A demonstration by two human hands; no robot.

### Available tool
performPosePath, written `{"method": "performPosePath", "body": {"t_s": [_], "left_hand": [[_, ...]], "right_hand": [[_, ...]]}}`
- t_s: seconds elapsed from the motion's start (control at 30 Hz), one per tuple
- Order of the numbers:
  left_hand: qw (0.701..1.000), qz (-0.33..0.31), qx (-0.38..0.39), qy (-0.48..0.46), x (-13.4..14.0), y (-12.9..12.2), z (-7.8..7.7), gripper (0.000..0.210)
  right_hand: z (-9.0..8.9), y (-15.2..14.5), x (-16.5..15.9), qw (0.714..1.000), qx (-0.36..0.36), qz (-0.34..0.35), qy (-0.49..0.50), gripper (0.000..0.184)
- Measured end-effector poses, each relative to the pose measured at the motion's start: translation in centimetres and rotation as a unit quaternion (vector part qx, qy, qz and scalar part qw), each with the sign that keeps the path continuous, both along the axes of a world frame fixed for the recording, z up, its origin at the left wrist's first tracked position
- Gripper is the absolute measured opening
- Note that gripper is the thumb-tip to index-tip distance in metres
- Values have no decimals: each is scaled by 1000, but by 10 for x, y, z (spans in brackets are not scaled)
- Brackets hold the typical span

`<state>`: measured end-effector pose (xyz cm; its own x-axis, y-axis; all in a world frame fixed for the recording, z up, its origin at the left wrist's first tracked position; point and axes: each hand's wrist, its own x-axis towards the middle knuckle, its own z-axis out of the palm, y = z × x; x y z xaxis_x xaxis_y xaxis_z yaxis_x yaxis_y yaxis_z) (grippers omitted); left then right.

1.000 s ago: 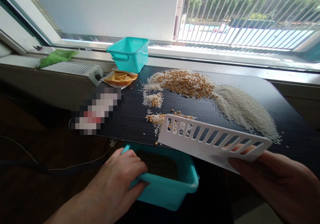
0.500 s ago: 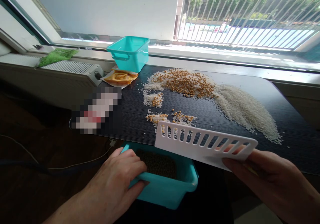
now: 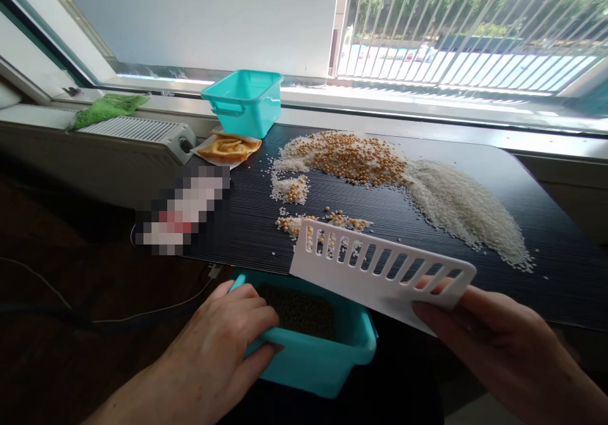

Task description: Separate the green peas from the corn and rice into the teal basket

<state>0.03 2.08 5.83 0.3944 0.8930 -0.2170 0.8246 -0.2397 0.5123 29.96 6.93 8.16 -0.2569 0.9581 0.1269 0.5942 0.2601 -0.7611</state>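
My left hand (image 3: 232, 330) is closed over the near-left rim of a turquoise plastic bin (image 3: 323, 365) below the table's front edge. Small dark greenish grains (image 3: 304, 311) lie inside that bin. In my right hand (image 3: 494, 330) is a white slotted plastic divider (image 3: 361, 282), pinched at its right end and tilted above the table edge and the bin. Behind its slots are small clusters of white rice and yellow soybeans (image 3: 339, 220). Farther back spreads a heap of soybeans on rice (image 3: 356, 157), joined on the right by a long pile of plain rice (image 3: 468, 206).
A second turquoise bin (image 3: 247, 105) stands at the back left of the dark table (image 3: 251, 222). Before it lies an orange-yellow packet (image 3: 228, 147); a blurred-out item (image 3: 185, 209) sits at the left edge. A radiator (image 3: 133, 137) carries a green cloth (image 3: 107, 109). A cable (image 3: 142, 317) hangs at left.
The divider in my right hand has shifted slightly left, with its left end a little higher. My left hand and the bin it grips stay in place.
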Motion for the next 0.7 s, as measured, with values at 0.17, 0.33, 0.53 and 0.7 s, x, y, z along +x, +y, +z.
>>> {"method": "performPosePath", "body": {"t_s": [0.17, 0.33, 0.53, 0.7], "left_hand": [[999, -27, 31, -15, -8, -1, -7, 13], [998, -45, 33, -14, -16, 1, -15, 11], [999, -40, 9, -5, -10, 2, -11, 11], [999, -31, 3, -6, -13, 1, -12, 10]], "right_hand": [[-2, -6, 16, 998, -26, -56, -12, 22], [0, -11, 30, 992, -28, -123, -21, 21], [-1, -1, 19, 996, -13, -82, -15, 23], [4, -1, 17, 998, -17, -60, -32, 24]]}}
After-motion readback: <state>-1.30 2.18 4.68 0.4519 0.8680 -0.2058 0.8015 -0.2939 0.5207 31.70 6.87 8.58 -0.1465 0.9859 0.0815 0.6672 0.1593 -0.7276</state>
